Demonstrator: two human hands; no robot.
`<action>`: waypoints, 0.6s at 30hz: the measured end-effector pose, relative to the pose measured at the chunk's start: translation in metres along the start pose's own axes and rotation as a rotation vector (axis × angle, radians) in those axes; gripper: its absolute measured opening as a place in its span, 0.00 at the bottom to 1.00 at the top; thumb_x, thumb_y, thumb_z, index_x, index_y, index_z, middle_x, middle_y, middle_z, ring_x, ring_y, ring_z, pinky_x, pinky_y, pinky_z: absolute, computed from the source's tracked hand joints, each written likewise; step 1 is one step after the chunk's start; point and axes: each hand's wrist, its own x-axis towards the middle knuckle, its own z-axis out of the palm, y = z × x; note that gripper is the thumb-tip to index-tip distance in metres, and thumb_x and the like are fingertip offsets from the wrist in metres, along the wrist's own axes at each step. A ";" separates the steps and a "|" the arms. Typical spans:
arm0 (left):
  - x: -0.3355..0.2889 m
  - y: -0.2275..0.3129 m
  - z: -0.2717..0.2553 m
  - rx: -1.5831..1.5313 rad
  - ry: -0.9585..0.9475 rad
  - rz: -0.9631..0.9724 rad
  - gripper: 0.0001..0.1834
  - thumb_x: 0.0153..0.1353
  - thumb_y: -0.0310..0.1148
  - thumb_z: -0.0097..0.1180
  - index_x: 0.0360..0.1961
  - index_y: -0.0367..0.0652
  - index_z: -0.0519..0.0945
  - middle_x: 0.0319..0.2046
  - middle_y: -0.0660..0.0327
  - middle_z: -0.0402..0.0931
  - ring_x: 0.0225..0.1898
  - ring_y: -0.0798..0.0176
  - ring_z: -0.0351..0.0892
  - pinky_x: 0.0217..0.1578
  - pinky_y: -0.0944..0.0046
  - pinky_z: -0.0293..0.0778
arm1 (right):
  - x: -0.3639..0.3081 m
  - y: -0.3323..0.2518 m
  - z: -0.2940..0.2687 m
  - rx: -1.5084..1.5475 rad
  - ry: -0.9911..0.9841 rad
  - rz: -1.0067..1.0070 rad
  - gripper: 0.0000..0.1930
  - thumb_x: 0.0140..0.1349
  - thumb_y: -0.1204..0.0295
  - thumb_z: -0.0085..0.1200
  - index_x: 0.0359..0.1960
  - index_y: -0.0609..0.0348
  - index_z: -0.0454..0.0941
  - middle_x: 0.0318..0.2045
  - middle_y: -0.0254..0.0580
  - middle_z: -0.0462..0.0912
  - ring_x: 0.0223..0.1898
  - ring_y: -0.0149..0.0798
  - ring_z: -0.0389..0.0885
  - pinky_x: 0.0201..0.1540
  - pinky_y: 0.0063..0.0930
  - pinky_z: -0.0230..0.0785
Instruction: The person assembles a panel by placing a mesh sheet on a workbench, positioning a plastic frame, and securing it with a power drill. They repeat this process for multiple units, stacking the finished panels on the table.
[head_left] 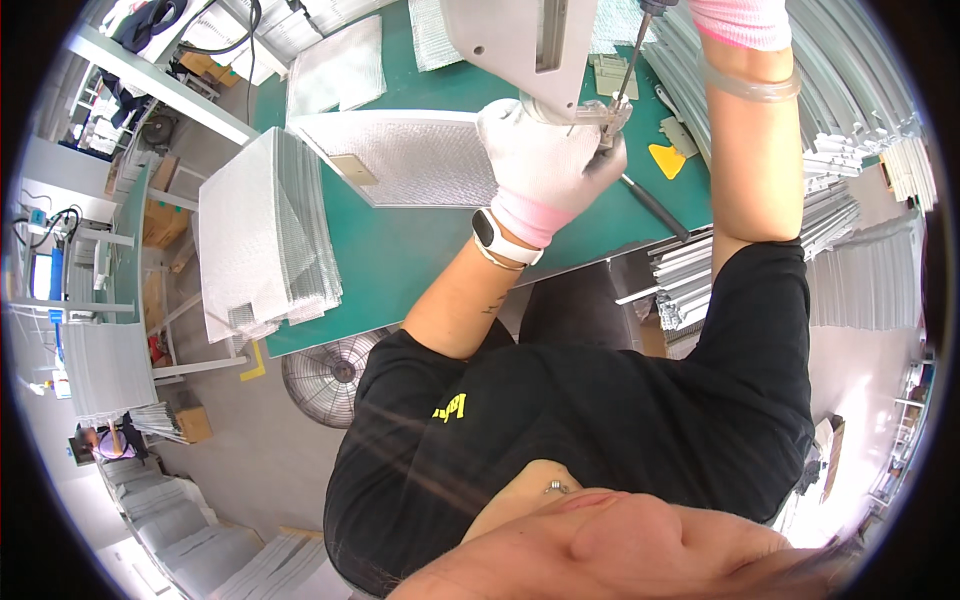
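Note:
My left hand [545,160], in a white glove with a pink cuff, is closed beneath a light grey machine body [515,45]. Its fingers curl beside a small metal fitting [608,115]; what they grip is hidden. A thin dark rod [634,60], like a driver shaft, comes down onto that fitting. Behind my left wrist leans a white-framed panel [430,160] with a silvery, quilted-looking face and a beige patch. My right hand [742,18], gloved too, is raised at the top edge beside the rod's upper end; its fingers are out of the picture.
On the green table [385,270] lie a stack of silvery sheets [262,235], a yellow scraper [666,160] and a black-handled tool [657,208]. Long white strips [770,90] fill the right side. A floor fan [335,378] stands below the table; another person [112,442] is far left.

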 end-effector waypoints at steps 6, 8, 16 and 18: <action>-0.008 0.000 0.002 0.044 -0.036 -0.013 0.06 0.47 0.37 0.65 0.29 0.58 0.85 0.19 0.72 0.73 0.22 0.62 0.73 0.26 0.59 0.62 | -0.015 0.029 -0.005 -0.012 -0.092 0.108 0.10 0.69 0.65 0.55 0.42 0.57 0.72 0.27 0.31 0.71 0.27 0.28 0.69 0.31 0.20 0.65; -0.011 0.000 0.003 -0.013 -0.001 -0.067 0.05 0.48 0.39 0.66 0.24 0.56 0.82 0.19 0.68 0.73 0.22 0.58 0.71 0.28 0.56 0.63 | -0.022 0.038 0.007 0.050 -0.051 0.160 0.12 0.69 0.64 0.55 0.44 0.59 0.72 0.25 0.32 0.68 0.26 0.27 0.67 0.30 0.20 0.63; -0.007 -0.010 0.007 -0.160 0.006 0.119 0.08 0.51 0.35 0.67 0.27 0.45 0.81 0.19 0.61 0.71 0.22 0.55 0.71 0.26 0.55 0.65 | -0.035 0.068 -0.012 0.123 0.282 0.256 0.19 0.64 0.71 0.56 0.55 0.67 0.75 0.36 0.37 0.83 0.36 0.28 0.80 0.38 0.20 0.73; -0.011 -0.011 0.010 -0.185 -0.002 0.062 0.09 0.51 0.36 0.67 0.29 0.43 0.81 0.20 0.60 0.71 0.22 0.55 0.71 0.26 0.55 0.66 | -0.034 0.064 -0.007 0.227 0.195 0.282 0.19 0.63 0.73 0.56 0.55 0.67 0.76 0.43 0.39 0.85 0.41 0.30 0.84 0.43 0.22 0.76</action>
